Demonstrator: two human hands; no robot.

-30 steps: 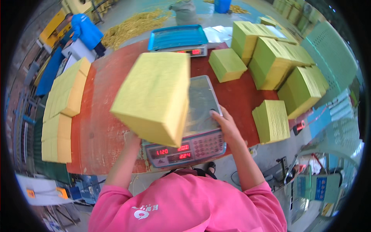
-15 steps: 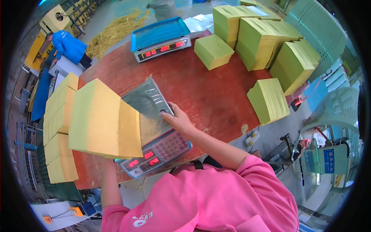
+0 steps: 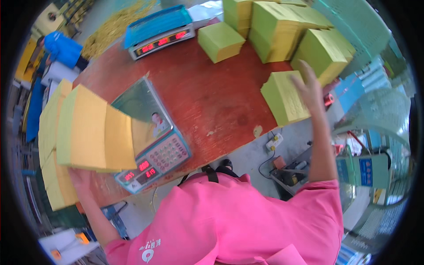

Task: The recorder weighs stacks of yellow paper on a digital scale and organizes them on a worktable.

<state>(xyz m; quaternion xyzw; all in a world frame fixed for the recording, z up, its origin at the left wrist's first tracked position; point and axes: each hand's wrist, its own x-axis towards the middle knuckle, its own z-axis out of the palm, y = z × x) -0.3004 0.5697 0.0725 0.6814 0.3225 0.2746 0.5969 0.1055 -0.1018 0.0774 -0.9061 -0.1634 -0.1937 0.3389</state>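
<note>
Paper is seen first at the far left: a tall row of yellow stacks is lined up along the left edge of the red-brown table. Just in front of that row, a thick bundle of yellow sheets is held up from below by the left hand, with the fingers tucked under the bottom edge (only a little of the hand is seen). The bundle is tilted and fanned, and its right corner hangs over the near scale. That scale is set on the table near the front edge, with a shiny metal pan on top, grey keys below and red lit digits at the front.

Farther back, a second scale with a blue top is placed near the far edge of the table. To its right, a small green-yellow block is laid flat by itself. Bigger green-yellow stacks are piled in the back right corner.

At the right edge of the table, one flat stack is set alone. The right hand is spread open over its far corner, fingers apart and nothing gripped; whether the stack is touched cannot be told, since the hand is blurred.
</note>
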